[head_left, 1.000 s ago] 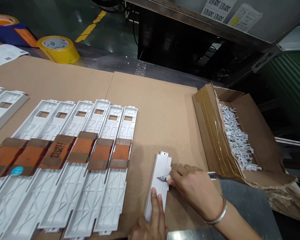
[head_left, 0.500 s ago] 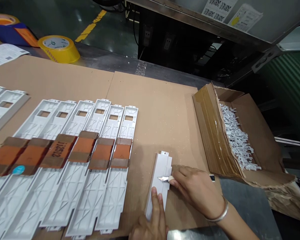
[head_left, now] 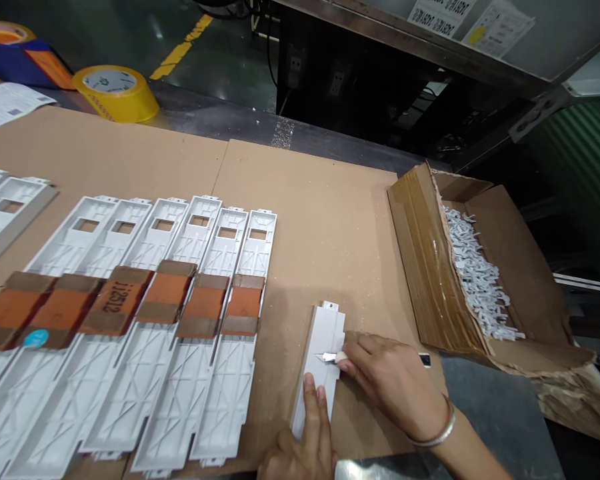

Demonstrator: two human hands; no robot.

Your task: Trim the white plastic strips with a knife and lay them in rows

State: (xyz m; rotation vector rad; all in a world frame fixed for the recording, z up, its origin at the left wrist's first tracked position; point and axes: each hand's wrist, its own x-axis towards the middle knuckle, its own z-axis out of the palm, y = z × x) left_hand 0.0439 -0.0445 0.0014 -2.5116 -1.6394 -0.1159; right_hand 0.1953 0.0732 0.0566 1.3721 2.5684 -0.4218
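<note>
The right hand (head_left: 393, 380) was clamped on a knife (head_left: 330, 357), its blade over the white strip (head_left: 323, 353); the left hand's fingers, seemingly together, pressed the strip's near end on the cardboard (head_left: 320, 227).

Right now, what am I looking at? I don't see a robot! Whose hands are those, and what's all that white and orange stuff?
You're right, there's no robot. A person is working with bare hands, and the camera sits on their head, looking forward and down, so you see nearly what they see.

The right hand, with a bangle on its wrist, holds a craft knife. Its blade points across a short white plastic piece. Fingers of the left hand rest on that piece.

Flat cardboard covers much of the table. On it are long white plastic trays, with orange-and-brown blocks lying across them. The open box holds lots of little white parts. The yellow thing is a tape roll.
</note>
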